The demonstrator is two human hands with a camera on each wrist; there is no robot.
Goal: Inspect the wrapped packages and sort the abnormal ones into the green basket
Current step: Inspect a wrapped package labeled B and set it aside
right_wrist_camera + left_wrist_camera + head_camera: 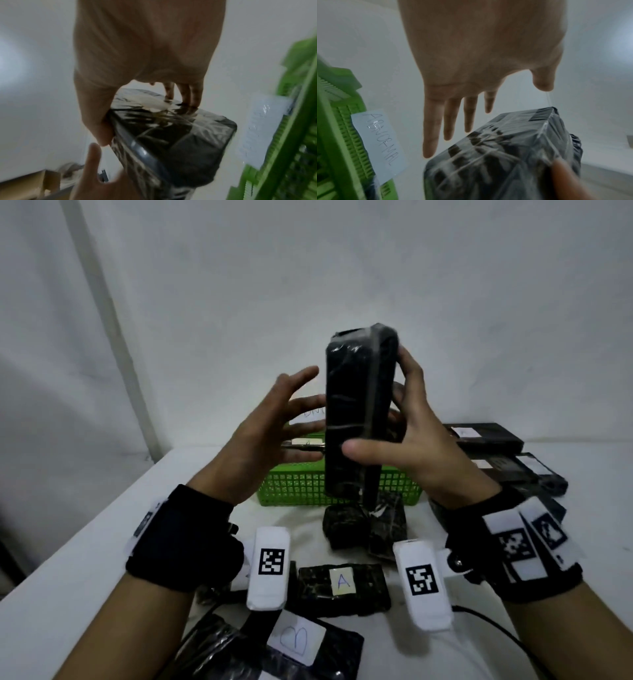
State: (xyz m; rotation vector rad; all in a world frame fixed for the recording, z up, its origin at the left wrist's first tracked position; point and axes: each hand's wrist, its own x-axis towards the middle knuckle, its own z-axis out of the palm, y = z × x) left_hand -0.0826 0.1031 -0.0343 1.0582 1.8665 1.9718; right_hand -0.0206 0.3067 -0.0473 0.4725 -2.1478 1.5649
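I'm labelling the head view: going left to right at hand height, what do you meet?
Left hand, open → upright black wrapped package → right hand gripping it → black packages stacked on the table at far right.

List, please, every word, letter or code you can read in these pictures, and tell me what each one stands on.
"ABNORMAL": handwritten on the white paper label fixed to the green basket.
"A": on a label on the wrapped package on the table.
"B": on a label on the nearest package.
Square black-and-white codes: on the wrist cameras and bands, no words.
Labels on the far right packages: too small to read.
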